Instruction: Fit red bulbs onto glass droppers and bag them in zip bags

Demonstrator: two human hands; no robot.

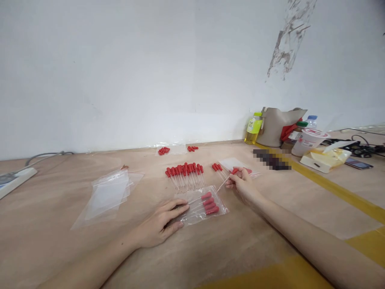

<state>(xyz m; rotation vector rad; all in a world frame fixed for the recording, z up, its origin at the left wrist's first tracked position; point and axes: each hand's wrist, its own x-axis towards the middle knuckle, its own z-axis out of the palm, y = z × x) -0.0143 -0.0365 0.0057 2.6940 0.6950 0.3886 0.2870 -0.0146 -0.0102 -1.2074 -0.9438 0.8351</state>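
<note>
My left hand (162,220) rests with its fingers apart on the left end of a clear zip bag (192,218). Inside that bag lie several droppers with red rubber bulbs (209,203). My right hand (240,182) pinches a dropper (223,184) by its red bulb, the thin clear tube slanting down to the left by the bag's red-lined edge. Two more droppers (217,167) lie just left of my right hand. Behind the bag is a row of several droppers (185,170), bulbs away from me. Partly behind my right hand is another bag (230,163).
Flat clear bags (105,198) are stacked at left. Loose red bulbs (164,151) lie near the wall. A power strip (18,180) is at far left. At right stand a yellow-green bottle (254,129), a grey bag (272,128), a cup (308,142), a tissue pack (325,159) and a phone (359,163).
</note>
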